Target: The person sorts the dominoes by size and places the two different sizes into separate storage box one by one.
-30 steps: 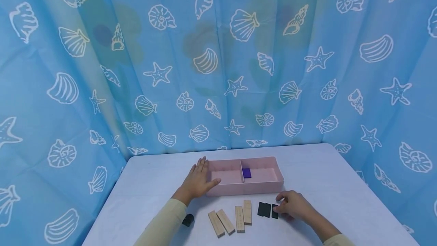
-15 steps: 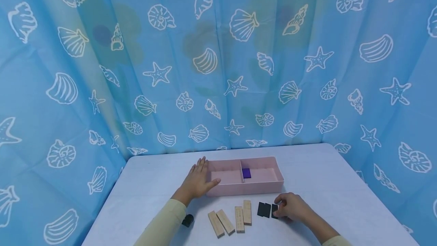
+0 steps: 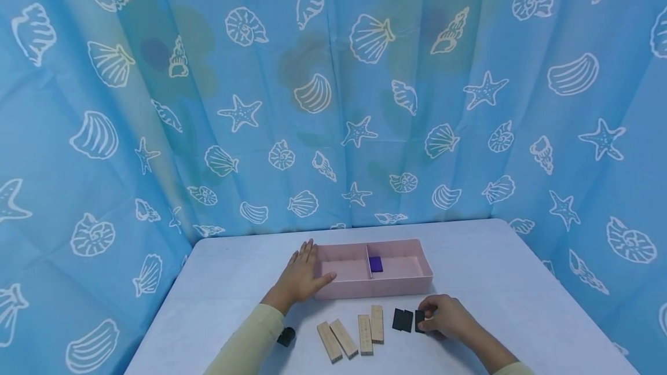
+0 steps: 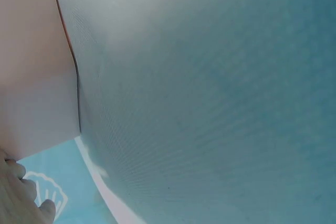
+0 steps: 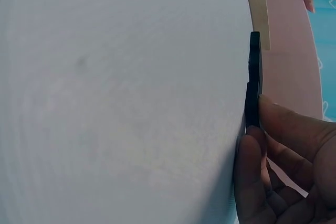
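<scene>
My left hand (image 3: 298, 279) lies with straight fingers against the left end of a pink two-compartment box (image 3: 375, 289), thumb over its front rim. In the left wrist view its fingers (image 4: 23, 198) show beside the box's wall (image 4: 39, 77). In front of the box's right end, my right hand (image 3: 448, 318) pinches the right side of a thin black tile (image 3: 419, 321) at the table surface. The right wrist view shows thumb and curled fingers at the near end of the black row (image 5: 253, 103). Two more black tiles (image 3: 403, 319) lie just left of it.
Several light wooden blocks (image 3: 329, 341) lie on the white table (image 3: 234, 271) left of the black tiles. Inside the box's right compartment sits a purple block (image 3: 376, 264) by the divider. A small black object (image 3: 286, 337) is beside my left sleeve. A blue shell-patterned curtain (image 3: 344, 103) surrounds the table.
My right hand has lowered slightly, and its thumb and fingers have come in on the right-hand black tile. My left hand stays against the box.
</scene>
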`<state>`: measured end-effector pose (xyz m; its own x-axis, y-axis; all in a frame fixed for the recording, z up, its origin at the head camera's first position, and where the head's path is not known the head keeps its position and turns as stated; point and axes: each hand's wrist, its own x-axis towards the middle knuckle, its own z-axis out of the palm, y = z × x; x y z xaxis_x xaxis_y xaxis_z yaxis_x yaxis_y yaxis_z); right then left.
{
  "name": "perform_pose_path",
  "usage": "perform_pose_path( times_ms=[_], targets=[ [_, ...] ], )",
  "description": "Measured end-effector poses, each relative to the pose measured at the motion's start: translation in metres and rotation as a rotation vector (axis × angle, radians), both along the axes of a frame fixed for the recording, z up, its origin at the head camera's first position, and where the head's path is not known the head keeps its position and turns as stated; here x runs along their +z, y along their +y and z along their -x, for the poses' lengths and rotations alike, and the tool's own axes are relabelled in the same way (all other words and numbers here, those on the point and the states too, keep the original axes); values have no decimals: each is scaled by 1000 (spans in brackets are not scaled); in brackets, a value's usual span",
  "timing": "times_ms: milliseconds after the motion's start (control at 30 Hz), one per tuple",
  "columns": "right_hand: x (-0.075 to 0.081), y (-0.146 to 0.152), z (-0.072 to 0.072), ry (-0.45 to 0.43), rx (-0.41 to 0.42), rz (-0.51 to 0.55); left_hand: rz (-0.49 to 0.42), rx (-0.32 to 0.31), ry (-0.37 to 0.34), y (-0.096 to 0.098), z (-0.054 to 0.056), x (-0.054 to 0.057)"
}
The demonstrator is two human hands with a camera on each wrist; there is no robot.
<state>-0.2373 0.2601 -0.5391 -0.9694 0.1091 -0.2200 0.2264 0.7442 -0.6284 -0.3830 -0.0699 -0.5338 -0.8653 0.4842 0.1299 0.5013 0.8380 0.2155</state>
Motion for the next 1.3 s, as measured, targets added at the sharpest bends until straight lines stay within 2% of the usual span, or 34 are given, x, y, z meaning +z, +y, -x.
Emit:
perform_pose_path(
  times_ms=[133,667,833,1300],
  targets=[
    [-1,-1,0,8,-3,-8,3,-2,-5,0,0,0],
    [-4,2,-3,65,-1,91,18,15,-15,1,-3,3],
    [-3,1,-3,81,10,85,19,10,-6,1,-3,4],
    [-1,5,2,50,39,155,23,15,6,1,-4,4]
  ],
)
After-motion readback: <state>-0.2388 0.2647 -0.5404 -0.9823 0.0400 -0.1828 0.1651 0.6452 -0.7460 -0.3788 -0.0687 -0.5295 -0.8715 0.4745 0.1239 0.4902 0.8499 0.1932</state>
